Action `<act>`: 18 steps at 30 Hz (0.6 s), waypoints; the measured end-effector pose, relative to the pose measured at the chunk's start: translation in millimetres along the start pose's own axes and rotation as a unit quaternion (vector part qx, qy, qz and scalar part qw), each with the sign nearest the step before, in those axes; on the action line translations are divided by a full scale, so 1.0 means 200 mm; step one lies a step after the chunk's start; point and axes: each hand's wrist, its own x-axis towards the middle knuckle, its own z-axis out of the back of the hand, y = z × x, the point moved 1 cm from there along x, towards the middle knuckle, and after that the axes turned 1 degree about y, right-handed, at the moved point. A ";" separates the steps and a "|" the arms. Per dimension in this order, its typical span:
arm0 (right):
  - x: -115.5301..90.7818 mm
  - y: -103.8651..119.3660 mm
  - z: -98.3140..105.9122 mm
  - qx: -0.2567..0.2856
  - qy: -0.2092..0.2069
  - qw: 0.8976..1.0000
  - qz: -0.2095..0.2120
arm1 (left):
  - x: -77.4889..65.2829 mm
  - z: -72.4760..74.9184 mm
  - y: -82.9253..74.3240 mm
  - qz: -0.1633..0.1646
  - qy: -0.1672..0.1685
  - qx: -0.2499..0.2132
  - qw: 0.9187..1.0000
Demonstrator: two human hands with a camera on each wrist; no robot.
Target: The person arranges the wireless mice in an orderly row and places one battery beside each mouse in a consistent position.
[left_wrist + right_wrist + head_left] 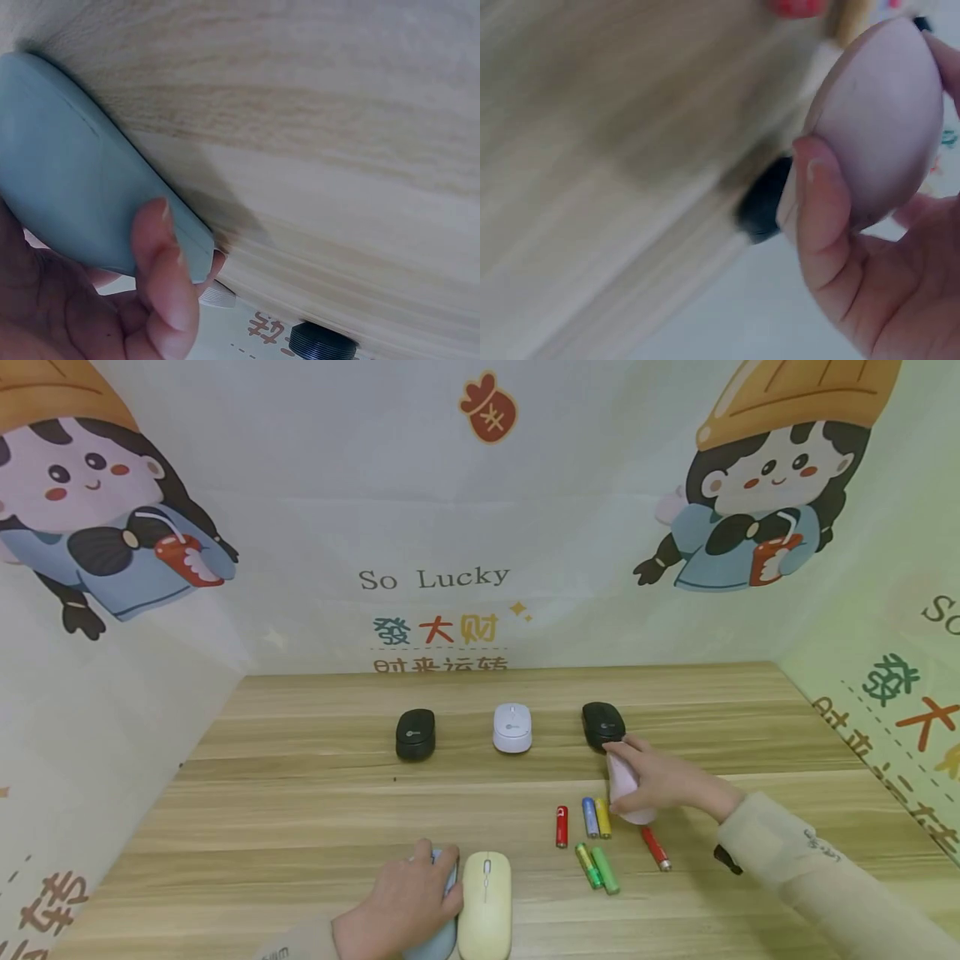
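My right hand (667, 777) grips a pale pink computer mouse (626, 789), tilted and held above the table beside several batteries. In the right wrist view the thumb lies along one side of the pink mouse (885, 112), with fingers on the other. At the front, my left hand (401, 897) holds a blue mouse (438, 939) by its sides; its lower part runs out of the head view. In the left wrist view the thumb presses the edge of the blue mouse (75, 165). A yellow mouse (486, 910) lies just right of it.
Along the back stand a black mouse (416, 735), a white mouse (512, 728) and another black mouse (602, 724) near the right fingertips. Batteries lie right of centre: red (562, 827), blue (590, 817), yellow, green (606, 870) and another red. A small black piece (727, 859) lies beside the right sleeve.
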 end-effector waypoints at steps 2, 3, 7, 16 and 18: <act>0.01 -0.04 -0.01 -0.008 0.003 1.000 0.012 | 0.00 0.00 0.00 0.001 0.006 0.000 1.000; 0.02 -0.06 -0.02 -0.012 0.005 1.000 0.017 | 0.00 0.00 0.00 0.001 0.009 0.000 1.000; 0.03 -0.09 -0.04 -0.025 0.016 0.999 0.032 | 0.00 0.00 0.00 0.002 0.015 -0.001 1.000; 0.04 -0.10 -0.06 -0.023 0.024 0.999 0.034 | 0.00 0.00 0.00 0.003 0.008 -0.001 1.000; 0.03 -0.10 -0.07 -0.019 0.026 0.999 0.030 | 0.00 0.00 0.00 0.005 0.009 -0.001 1.000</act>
